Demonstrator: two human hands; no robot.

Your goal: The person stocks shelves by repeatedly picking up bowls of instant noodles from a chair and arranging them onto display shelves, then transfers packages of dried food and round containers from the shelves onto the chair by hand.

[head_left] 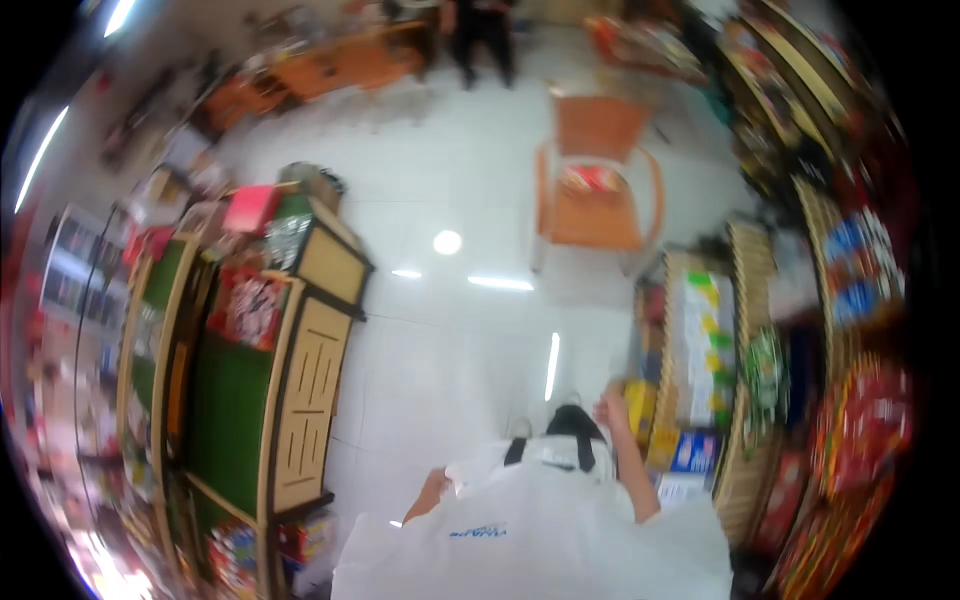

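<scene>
My right hand (610, 407) hangs beside the dark trousers (574, 422), close to the yellow packs (640, 402) on the right-hand shelf but apart from them. Its fingers look loosely curled, though blur hides their exact shape, and I see nothing held. On the other side only part of my left arm (428, 495) shows past the white shirt (530, 535); the left hand itself is hidden. Blue lettering marks the shirt front.
A shelf unit with green boards (230, 420) stands to the left, holding packaged goods. Stocked racks (745, 390) line the right. Ahead on the pale tiled floor (430, 345) is an orange armchair (600, 215) with a red packet (590, 178). A person (480, 40) stands farther back near wooden desks (345, 65).
</scene>
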